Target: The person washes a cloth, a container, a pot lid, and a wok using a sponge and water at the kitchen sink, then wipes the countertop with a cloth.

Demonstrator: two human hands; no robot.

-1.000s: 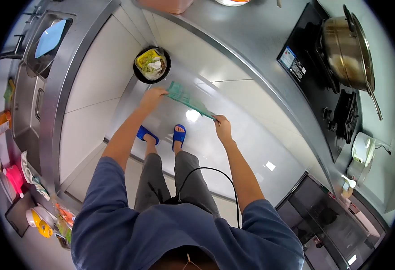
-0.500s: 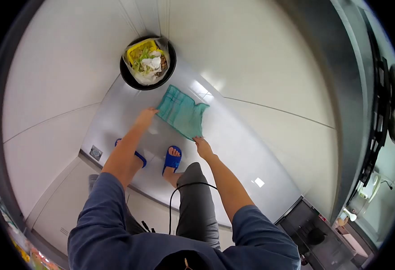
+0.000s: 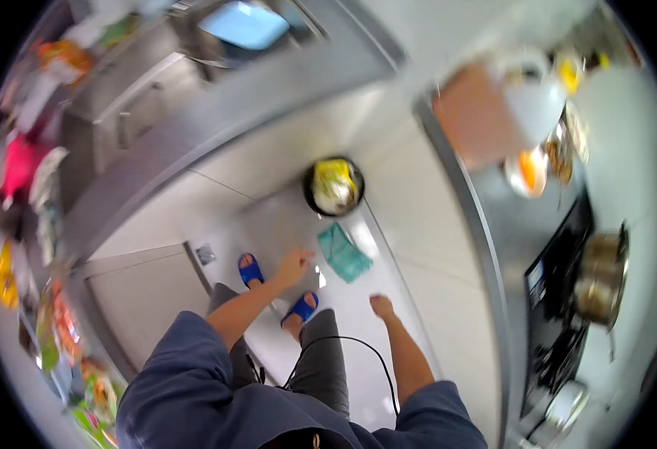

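Observation:
A green cloth (image 3: 344, 253) lies on the shiny floor, just below a black bin (image 3: 333, 186) filled with food scraps and a yellow container. To the left of the cloth is my left hand (image 3: 295, 267), empty, its fingers partly stretched toward the cloth without visibly touching it. My right hand (image 3: 380, 305) hangs to the lower right of the cloth, apart from it, with its fingers curled in; they look small and blurred. Blue slippers (image 3: 301, 307) are on my feet, below the left hand.
A steel counter (image 3: 268, 97) with a sink and blue tray (image 3: 244, 25) runs along the upper left. On the right counter stand a reddish container (image 3: 474, 116), a bowl (image 3: 526, 173) and a large pot (image 3: 600, 278) at the stove. A black cable (image 3: 358, 342) loops over my legs.
Both hands have let go of the green cloth, which now rests on the floor. My hands have moved apart from it, and the view has swung to show the sink and counters again.

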